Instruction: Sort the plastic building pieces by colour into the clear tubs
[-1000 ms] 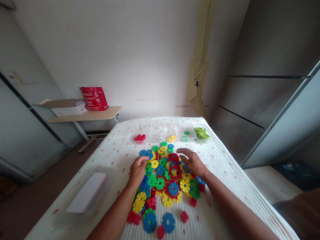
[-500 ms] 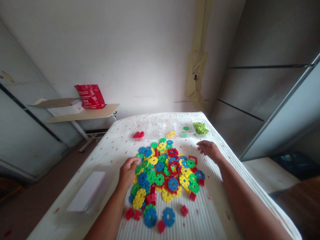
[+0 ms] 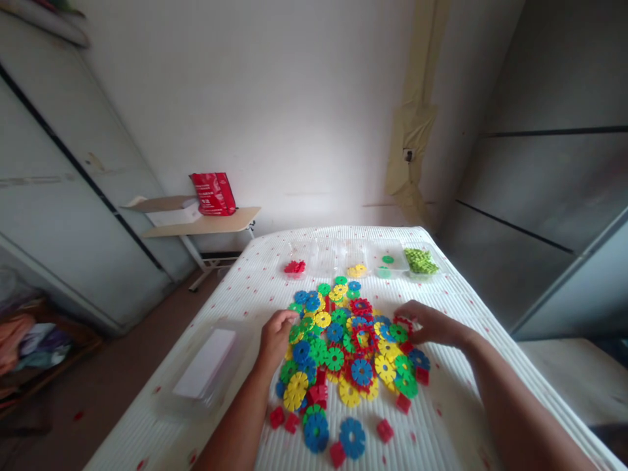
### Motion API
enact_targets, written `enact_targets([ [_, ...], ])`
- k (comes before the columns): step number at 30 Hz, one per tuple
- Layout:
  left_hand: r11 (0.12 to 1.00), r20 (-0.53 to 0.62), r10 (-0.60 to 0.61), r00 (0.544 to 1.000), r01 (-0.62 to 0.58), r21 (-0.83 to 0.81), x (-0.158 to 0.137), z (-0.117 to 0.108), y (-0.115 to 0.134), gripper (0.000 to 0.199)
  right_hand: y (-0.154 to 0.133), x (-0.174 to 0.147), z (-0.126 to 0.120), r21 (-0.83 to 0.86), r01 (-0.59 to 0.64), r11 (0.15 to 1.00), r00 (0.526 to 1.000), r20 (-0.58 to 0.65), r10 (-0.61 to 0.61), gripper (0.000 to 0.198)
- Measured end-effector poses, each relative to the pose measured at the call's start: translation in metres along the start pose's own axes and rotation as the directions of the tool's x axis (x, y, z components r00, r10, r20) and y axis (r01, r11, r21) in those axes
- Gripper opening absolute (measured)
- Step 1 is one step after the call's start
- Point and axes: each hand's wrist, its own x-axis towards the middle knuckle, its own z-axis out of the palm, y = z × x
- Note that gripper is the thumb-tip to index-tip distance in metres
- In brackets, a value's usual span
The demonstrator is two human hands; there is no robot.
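Many plastic pieces (image 3: pixel 338 354) are lying heaped at lower centre, the left hand (image 3: pixel 275 336) resting by the heap's left edge and the right hand (image 3: pixel 432 324) by its right, fingers bent (whether either is gripping, I cannot tell); the person is seemingly picking pieces, the next move probably calling for pinching one alone

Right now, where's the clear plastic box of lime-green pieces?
Head view: that box sits far right on the white cloth, right of the clear plastic box with green discs.
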Motion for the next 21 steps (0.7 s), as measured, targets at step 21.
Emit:
enact_targets([
  [21, 0.998, 0.009, 0.061, 0.998, -0.061, 0.011, 0.002, 0.001, -0.007, 0.021, 0.001, 0.018, 0.017, -0.178, 0.189, 0.966, 0.895, -0.373, -0.244, 0.042],
])
